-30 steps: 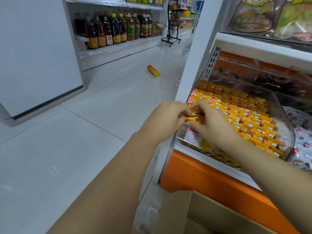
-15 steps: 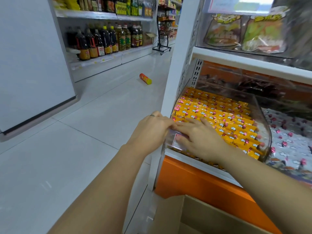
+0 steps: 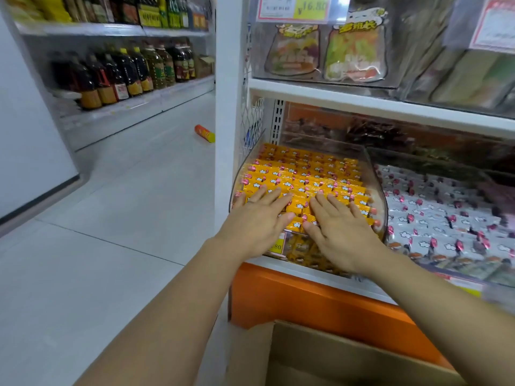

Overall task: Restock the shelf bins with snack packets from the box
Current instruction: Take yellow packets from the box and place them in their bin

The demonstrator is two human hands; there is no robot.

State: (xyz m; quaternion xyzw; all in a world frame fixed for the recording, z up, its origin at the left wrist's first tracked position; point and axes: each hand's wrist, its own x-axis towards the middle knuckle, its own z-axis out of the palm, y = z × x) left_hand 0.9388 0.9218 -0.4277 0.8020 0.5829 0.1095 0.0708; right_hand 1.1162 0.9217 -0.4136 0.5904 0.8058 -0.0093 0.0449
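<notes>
**Bin levelling: both hands flat on stock**

L hand (image 3: 256,221) and R hand (image 3: 340,232) lie palm-down. The fingers (image 3: 271,196) are straight and spread, gripping nothing, pressing on the yellow snack packets (image 3: 306,174) at the front of the clear bin (image 3: 377,190). Packets fill the bin under and beyond the fingertips.

Recommend light, even pressure, easing rows back from the front lip so none ride over it.

Below the wrists, the box (image 3: 320,355) is cut off, contents n/k. L hand part-covers the price tag (image 3: 276,245). Back rows are blurred.
</notes>
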